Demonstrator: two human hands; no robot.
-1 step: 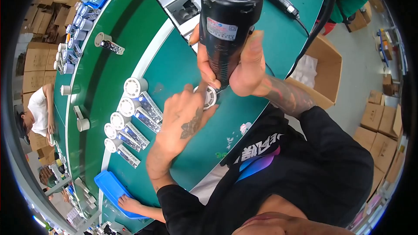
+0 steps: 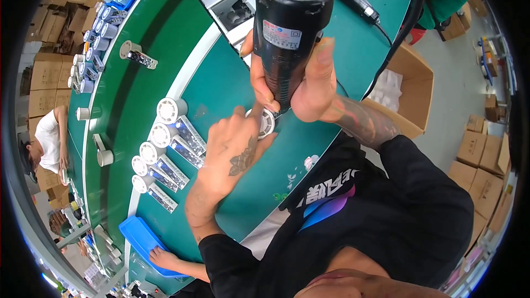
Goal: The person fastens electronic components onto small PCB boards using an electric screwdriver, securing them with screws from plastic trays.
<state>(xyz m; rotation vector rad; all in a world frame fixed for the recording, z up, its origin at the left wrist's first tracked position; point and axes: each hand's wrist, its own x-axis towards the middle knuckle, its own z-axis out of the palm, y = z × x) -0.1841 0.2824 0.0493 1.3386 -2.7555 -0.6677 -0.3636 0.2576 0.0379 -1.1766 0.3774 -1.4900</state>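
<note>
Our counter (image 2: 298,154) is green and runs along a pale-edged green conveyor belt (image 2: 160,19). We close the fingers of the right hand (image 2: 312,99) around the lower body of a black electric screwdriver (image 2: 292,14), nose down. We hold a white round fan head (image 2: 268,125) in the narrowed fingers of the left hand (image 2: 232,140), over the counter directly below the nose; we cannot tell whether the bit touches it.

To the left, handheld fans (image 2: 171,111) with patterned handles form a slanting row. Nearer us, a co-worker's hand (image 2: 163,259) touches a blue tray (image 2: 144,241). A second screwdriver (image 2: 356,3) lies at the counter's far end. An open carton (image 2: 419,83) stands beyond the right edge; stacked cartons (image 2: 479,157) line the room's right side. Across the belt, a person in white (image 2: 49,140) works.
</note>
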